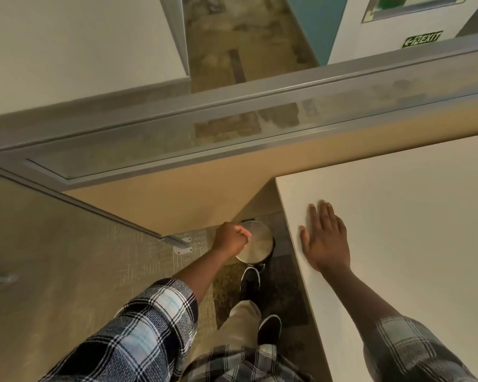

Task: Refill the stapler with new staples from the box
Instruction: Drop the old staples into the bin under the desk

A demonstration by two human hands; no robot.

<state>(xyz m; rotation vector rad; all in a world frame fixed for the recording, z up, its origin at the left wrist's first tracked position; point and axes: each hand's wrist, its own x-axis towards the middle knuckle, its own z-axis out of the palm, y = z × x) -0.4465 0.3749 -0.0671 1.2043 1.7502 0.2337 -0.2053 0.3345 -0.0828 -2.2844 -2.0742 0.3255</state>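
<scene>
— Steel bin (pixel 255 241) lid by the shoe (pixel 251 278), left hand (pixel 230 240) fisted above it, maybe pinching something; can't tell.
— And the right hand (pixel 326 241)?
— Flat and spread on the white table (pixel 411 216). No stapler or box visible.

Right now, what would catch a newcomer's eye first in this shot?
The left hand is closed in a fist above a shiny metal bin on the floor, a shoe at its base. The right hand lies flat on the white desk. No stapler or staple box is visible.
</scene>
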